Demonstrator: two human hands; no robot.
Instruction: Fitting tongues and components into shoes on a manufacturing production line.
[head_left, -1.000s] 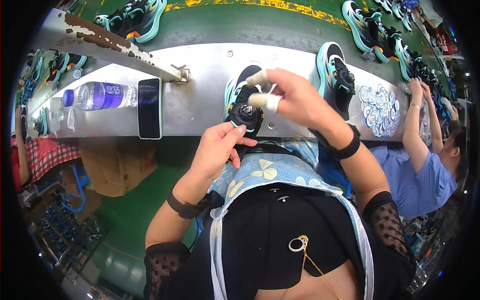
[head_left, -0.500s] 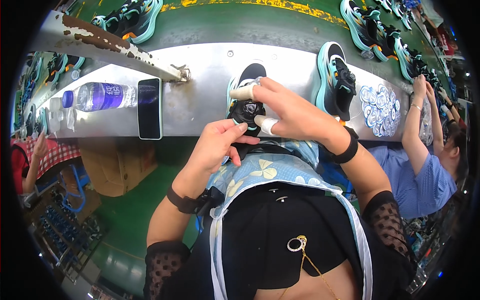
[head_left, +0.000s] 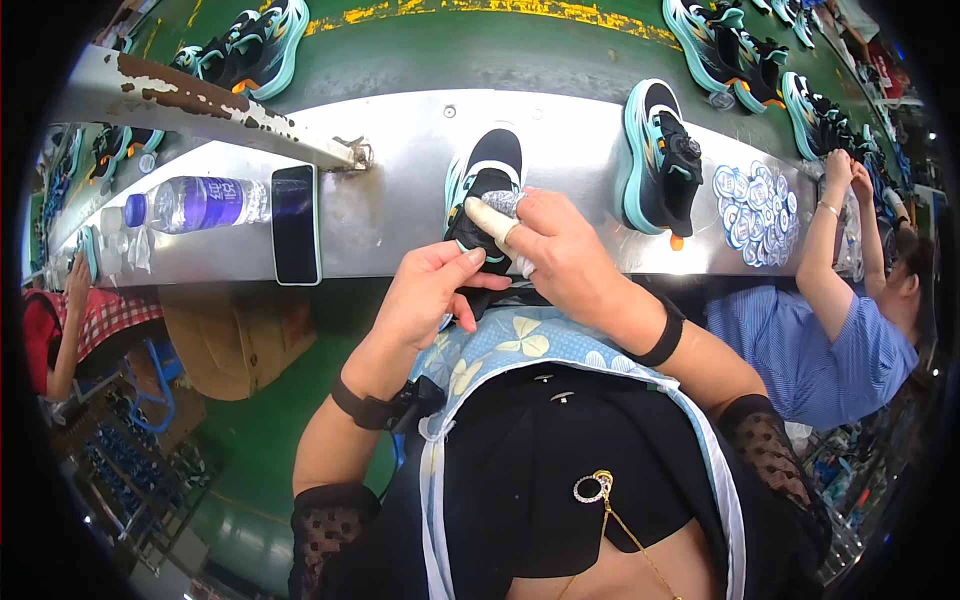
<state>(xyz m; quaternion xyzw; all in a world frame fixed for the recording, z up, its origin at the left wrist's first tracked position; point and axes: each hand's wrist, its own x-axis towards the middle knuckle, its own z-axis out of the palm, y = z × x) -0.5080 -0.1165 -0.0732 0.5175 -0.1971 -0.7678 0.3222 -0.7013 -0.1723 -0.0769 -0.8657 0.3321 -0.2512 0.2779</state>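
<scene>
A black and mint-green sneaker (head_left: 494, 152) lies on the metal bench in front of me, toe pointing away. My left hand (head_left: 428, 290) pinches the sneaker's near end between thumb and fingers. Over the middle of the upper is my right hand (head_left: 560, 240), its fingers bent and drawn together, with pale covers on some fingertips. A small grey speckled piece, like cloth (head_left: 503, 202), shows at its fingers, pressed against the upper. The right hand hides the sneaker's black dial. A second matching sneaker (head_left: 660, 155) stands farther right, its black dial visible.
Left on the bench are a phone (head_left: 295, 225), a water bottle (head_left: 205, 203) and a rusty metal bar (head_left: 230, 110). Round stickers or tags (head_left: 755, 215) lie right. More sneakers (head_left: 715, 45) rest on the green surface beyond. People sit on both sides; a cardboard box (head_left: 235, 340) is below left.
My right hand has closed over the dial, its fingers drawing together, and the grey speckled piece now shows. My left hand keeps its pinch. The sneakers beyond the bench have shifted left in view.
</scene>
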